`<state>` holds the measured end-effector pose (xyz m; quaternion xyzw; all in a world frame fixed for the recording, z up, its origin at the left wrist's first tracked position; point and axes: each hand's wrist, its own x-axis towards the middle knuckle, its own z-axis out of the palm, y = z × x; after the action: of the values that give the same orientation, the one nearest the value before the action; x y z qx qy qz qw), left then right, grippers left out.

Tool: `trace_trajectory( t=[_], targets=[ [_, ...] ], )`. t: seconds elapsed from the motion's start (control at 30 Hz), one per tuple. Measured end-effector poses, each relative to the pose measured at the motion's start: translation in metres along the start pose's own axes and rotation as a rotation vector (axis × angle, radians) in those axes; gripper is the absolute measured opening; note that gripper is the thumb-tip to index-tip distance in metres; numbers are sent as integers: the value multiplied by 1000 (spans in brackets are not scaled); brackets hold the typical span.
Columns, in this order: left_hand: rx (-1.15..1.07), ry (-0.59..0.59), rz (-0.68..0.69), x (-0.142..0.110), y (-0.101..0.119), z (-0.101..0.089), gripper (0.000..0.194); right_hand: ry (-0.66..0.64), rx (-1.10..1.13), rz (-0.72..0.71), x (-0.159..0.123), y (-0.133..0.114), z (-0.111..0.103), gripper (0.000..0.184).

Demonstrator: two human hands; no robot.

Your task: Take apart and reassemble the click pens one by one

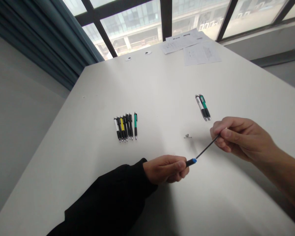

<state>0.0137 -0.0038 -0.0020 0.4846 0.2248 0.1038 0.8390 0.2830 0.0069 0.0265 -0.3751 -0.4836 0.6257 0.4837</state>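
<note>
Hands both closed in pinch grips over the white table [64, 147], well apart from its surface by the look of the shadows. Left hand [166, 169], black-sleeved, holds a short black grip ending in a blue collar [191, 161]; right hand [243, 139] pinches the far end of the thin black rod [206, 148] running from that collar. Rod straight, matte, slanting between hands. Small metal part [187, 136] lies just beyond it; pen pair [203, 107] near; pen row [125, 128] farther left.

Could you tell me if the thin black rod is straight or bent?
Straight: the rod runs unbowed from left hand to right hand.
</note>
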Motion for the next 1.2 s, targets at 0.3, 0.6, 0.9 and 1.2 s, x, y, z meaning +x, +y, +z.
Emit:
trace_trajectory(
  t=[0.3, 0.6, 0.9, 1.2],
  targets=[
    [15, 85, 22, 8, -3, 1, 54, -251, -455, -49, -1, 8, 18, 12],
    [14, 101, 24, 9, -1, 2, 52, -245, -530, -108, -2, 4, 15, 10],
    [9, 140, 39, 12, -7, 2, 50, -238, -644, -78, -5, 2, 25, 17],
    [22, 125, 47, 13, -4, 2, 48, -215, -535, 11, -4, 7, 23, 19]
  ],
)
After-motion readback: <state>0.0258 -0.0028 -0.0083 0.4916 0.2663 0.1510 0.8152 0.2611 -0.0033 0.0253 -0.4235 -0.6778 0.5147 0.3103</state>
